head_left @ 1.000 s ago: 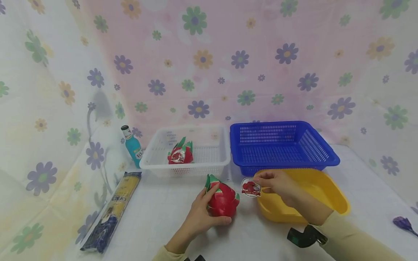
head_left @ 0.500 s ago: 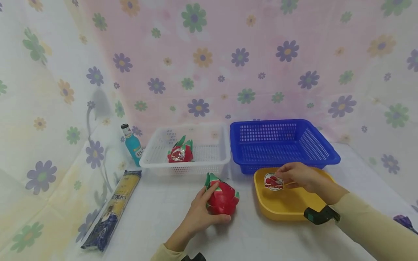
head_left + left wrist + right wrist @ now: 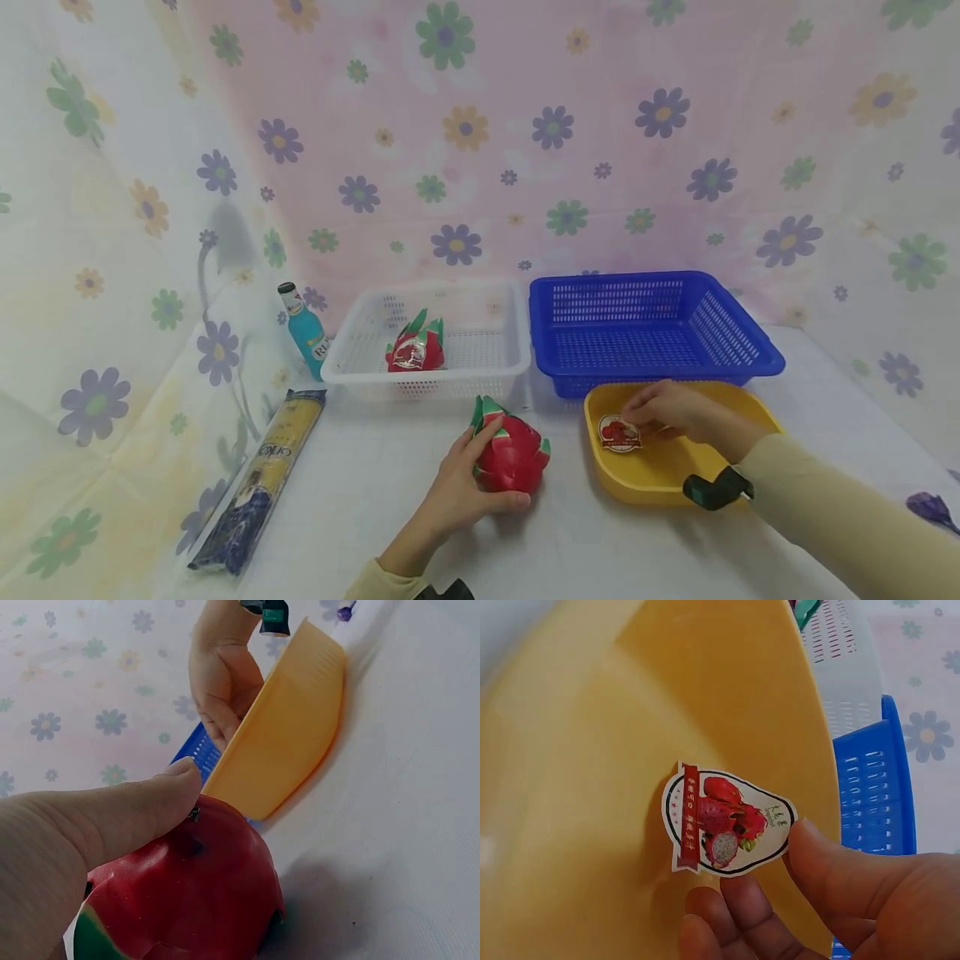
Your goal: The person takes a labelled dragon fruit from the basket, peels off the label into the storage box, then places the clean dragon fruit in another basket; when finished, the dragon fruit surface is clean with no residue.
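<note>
A red toy dragon fruit (image 3: 513, 457) with green leaf tips rests on the white table. My left hand (image 3: 461, 483) grips its left side, the thumb along its near side; the left wrist view shows the thumb lying over the red skin (image 3: 202, 892). Inside the yellow basin (image 3: 637, 483), my right hand (image 3: 671, 410) pinches the edge of a dragon fruit sticker (image 3: 731, 821) between thumb and fingers. The sticker (image 3: 619, 434) is a round label with a red banner and printed fruit. From the right wrist view I cannot tell whether it touches the basin's inner wall.
A white basket (image 3: 480, 379) behind holds another dragon fruit (image 3: 420, 348) bearing a similar label. Beside it stands a blue basket (image 3: 577, 379). On the left are a blue bottle (image 3: 306, 333) and a pasta packet (image 3: 262, 479). A purple flower (image 3: 928, 507) lies far right.
My right hand has carried the sticker rightward from beside the yellow basin to over it, then down into it. My left hand and its dragon fruit have stayed in place.
</note>
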Tool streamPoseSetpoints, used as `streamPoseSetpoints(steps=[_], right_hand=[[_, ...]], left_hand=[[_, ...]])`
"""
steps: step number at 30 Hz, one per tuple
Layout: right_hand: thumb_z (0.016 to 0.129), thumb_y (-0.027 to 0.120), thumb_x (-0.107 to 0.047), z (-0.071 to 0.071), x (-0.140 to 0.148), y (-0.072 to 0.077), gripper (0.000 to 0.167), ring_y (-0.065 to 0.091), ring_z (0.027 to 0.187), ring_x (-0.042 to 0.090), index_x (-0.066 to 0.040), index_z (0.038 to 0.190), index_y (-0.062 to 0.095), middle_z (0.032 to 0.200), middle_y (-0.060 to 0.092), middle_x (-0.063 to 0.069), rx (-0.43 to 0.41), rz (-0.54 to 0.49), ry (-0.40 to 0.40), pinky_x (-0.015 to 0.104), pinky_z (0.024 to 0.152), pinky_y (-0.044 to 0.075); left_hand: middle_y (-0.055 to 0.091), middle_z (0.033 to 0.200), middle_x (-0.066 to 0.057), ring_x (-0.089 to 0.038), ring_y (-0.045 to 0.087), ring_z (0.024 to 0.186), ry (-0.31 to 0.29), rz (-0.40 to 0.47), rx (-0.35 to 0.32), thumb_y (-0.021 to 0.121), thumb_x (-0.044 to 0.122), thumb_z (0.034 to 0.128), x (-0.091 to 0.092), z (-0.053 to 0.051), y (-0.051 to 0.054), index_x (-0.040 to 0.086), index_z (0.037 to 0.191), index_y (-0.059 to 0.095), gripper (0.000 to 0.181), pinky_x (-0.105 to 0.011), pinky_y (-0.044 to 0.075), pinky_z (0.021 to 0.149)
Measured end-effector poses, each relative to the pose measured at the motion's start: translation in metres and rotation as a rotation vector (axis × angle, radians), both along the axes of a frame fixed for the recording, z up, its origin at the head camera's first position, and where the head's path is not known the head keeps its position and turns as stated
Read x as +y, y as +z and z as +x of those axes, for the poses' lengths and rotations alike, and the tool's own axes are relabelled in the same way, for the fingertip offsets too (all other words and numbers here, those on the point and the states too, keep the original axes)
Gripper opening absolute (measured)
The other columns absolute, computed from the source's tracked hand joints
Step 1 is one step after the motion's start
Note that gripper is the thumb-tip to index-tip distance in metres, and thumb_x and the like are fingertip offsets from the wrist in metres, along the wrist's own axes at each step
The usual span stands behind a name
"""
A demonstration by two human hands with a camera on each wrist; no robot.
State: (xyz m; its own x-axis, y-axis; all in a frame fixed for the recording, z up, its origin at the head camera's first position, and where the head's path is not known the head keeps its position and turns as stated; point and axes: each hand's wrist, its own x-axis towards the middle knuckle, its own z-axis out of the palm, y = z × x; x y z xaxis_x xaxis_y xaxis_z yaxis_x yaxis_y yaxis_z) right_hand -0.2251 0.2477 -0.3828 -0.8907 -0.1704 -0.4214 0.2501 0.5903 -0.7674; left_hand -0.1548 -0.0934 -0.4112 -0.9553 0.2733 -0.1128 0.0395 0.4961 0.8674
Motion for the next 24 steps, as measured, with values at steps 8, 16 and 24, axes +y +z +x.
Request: streamPoseSetpoints(steps=[8,16,24], right_hand=[[0.093,0.063,-0.016,-0.003,-0.006,-0.006,0.03,0.055,0.082,0.021,0.005,0.115,0.062,0.089,0.062,0.003,0.001,0.006,0.016,0.031,0.07,0.049],[0.092,0.065,-0.016,-0.004,-0.013,-0.005,0.038,0.053,0.079,0.021,0.006,0.122,0.062,0.09,0.06,0.006,0.03,0.084,0.01,0.031,0.067,0.048],[0.089,0.068,-0.014,-0.005,-0.017,-0.006,0.041,0.047,0.067,0.017,0.008,0.124,0.063,0.081,0.058,0.003,0.061,0.156,0.06,0.027,0.059,0.042]], left_hand=[[0.026,0.158,-0.021,-0.047,0.034,0.138,-0.005,-0.006,0.004,0.087,0.041,0.0683,-0.001,-0.001,-0.001,0.042,0.149,0.037,0.095,-0.058,0.056,0.088],[0.026,0.158,-0.021,-0.046,0.035,0.138,-0.004,0.002,-0.002,0.087,0.04,0.0682,-0.002,0.0,0.0,0.042,0.149,0.037,0.095,-0.057,0.056,0.088],[0.026,0.158,-0.021,-0.047,0.035,0.138,-0.006,0.002,0.001,0.087,0.04,0.0682,-0.002,-0.001,-0.002,0.043,0.148,0.037,0.094,-0.057,0.056,0.087]])
